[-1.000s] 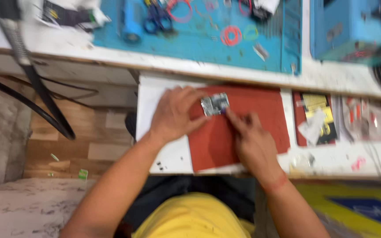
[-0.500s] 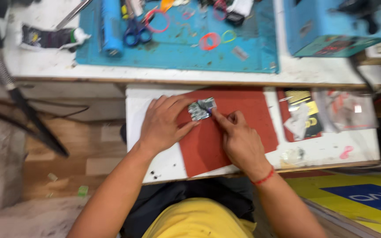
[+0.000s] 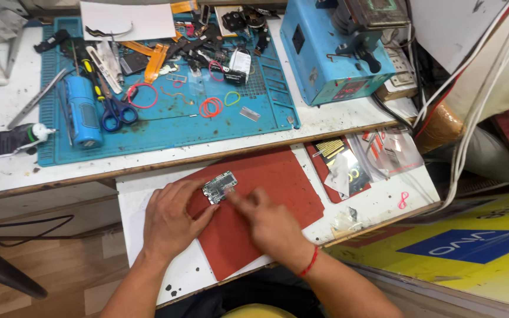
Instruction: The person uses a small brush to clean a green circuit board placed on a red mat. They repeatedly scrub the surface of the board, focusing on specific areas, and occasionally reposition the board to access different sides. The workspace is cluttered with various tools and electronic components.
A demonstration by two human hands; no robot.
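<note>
A small circuit board lies on a red mat spread over a white pull-out shelf. My left hand rests flat on the mat's left edge, fingertips holding the board's left end. To its right, my right hand has its index finger stretched out, touching the board's right side, the other fingers curled. A red thread circles that wrist.
Above the shelf, a blue work mat carries blue-handled scissors, a blue cylinder, rubber bands, tweezers and phone parts. A blue box-shaped machine stands at the right. Plastic packets lie on the shelf's right side. White cables hang at right.
The view has tilted up and sharpened, showing more of the bench. Both hands stay on the circuit board; the board now looks angled, its right end higher.
</note>
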